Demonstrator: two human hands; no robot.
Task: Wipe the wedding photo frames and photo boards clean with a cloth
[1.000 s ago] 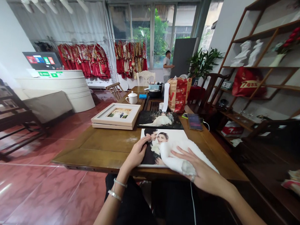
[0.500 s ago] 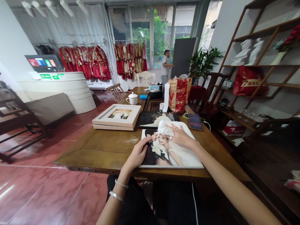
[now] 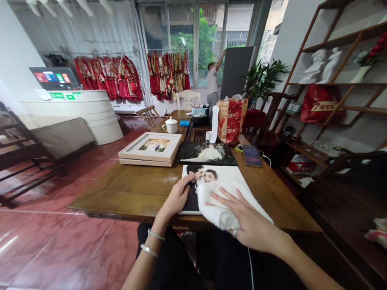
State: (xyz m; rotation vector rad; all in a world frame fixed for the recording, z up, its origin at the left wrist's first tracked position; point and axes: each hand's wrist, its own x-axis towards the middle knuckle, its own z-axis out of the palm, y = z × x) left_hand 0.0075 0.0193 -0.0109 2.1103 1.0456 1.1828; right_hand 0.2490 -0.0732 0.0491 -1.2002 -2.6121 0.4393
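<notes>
A large wedding photo print lies flat on the wooden table in front of me. My left hand rests on the print's left edge with its fingers stretched flat, pinning it down. My right hand lies spread over a white cloth and presses it onto the print's near half. The cloth hides the lower part of the picture.
A darker photo print and a framed photo lie further back. A phone with a cable, a red bag and a white teapot stand beyond. A person stands by the window. Shelves line the right.
My right hand has dragged the cloth from the far top of the print back toward me. The left hand has stayed in place. The person at the window has raised an arm.
</notes>
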